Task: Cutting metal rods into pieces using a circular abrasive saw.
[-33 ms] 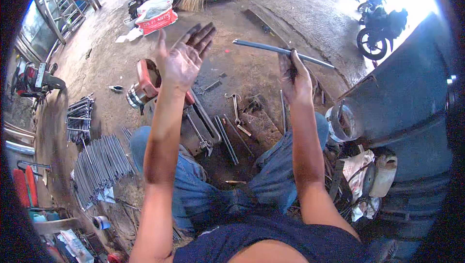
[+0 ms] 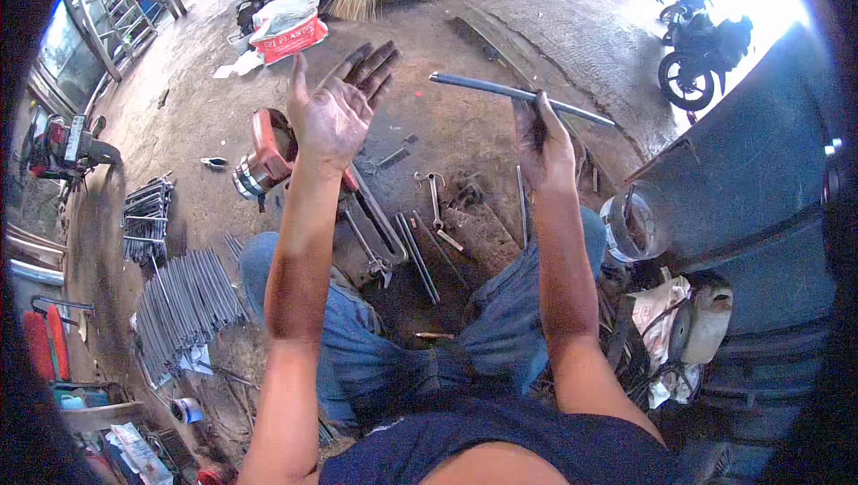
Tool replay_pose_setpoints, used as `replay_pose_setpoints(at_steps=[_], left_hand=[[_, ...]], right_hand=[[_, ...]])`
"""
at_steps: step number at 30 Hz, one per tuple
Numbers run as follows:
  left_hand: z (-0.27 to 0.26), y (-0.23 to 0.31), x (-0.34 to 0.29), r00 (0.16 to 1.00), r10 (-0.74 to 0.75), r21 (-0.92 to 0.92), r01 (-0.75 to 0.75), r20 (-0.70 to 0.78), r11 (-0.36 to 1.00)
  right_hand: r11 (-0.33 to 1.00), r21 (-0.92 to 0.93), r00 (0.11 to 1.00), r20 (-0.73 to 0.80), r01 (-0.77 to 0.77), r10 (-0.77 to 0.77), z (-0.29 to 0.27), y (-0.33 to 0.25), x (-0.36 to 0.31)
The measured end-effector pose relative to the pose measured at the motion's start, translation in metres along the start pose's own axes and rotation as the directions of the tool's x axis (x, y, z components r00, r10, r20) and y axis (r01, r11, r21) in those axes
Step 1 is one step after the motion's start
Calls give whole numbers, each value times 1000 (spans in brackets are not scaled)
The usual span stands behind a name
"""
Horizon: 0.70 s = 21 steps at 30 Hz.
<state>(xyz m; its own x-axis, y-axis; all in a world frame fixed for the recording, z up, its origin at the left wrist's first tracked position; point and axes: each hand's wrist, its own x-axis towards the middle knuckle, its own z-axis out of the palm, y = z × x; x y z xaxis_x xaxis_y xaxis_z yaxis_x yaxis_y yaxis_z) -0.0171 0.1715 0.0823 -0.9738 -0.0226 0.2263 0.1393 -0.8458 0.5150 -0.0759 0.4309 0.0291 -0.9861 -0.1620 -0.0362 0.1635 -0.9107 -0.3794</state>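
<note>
My left hand [image 2: 340, 114] is raised over the floor, palm showing, its fingers apart and dark with grime. Nothing is in it. In my right hand [image 2: 545, 145] is a thin grey metal rod [image 2: 483, 85], gripped between thumb and fingers near its middle. The rod lies almost level, one end pointing toward the left hand and the other sticking out to the right. Below the left hand stands an orange-red machine [image 2: 268, 141] with a silver cylinder, partly hidden by the forearm. An adjustable wrench [image 2: 374, 257] and a spanner [image 2: 436, 203] lie between my knees.
Many cut rods [image 2: 188, 311] lie in a row at left, beside a stack of bent rods [image 2: 147, 221]. Loose rods [image 2: 416, 257] are between my legs. A clear bucket [image 2: 633, 226] stands by my right knee, near a dark panel [image 2: 742, 172]. A motorcycle [image 2: 697, 56] is far right.
</note>
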Motion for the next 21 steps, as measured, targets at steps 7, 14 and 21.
replay_pose_setpoints(at_steps=[7, 14, 21], left_hand=[[2, 3, -1, 1000, 0, 19, 0, -16, 1000], [0, 9, -2, 1000, -1, 26, 1, 7, 1000], [-4, 3, -1, 999, -20, 25, 21, -38, 999]], right_hand=[[999, -2, 999, -15, 37, -37, -3, 4, 2], [997, -78, 997, -70, 19, -25, 1, 4, 0], [972, -221, 989, -107, 79, -104, 3, 7, -3]])
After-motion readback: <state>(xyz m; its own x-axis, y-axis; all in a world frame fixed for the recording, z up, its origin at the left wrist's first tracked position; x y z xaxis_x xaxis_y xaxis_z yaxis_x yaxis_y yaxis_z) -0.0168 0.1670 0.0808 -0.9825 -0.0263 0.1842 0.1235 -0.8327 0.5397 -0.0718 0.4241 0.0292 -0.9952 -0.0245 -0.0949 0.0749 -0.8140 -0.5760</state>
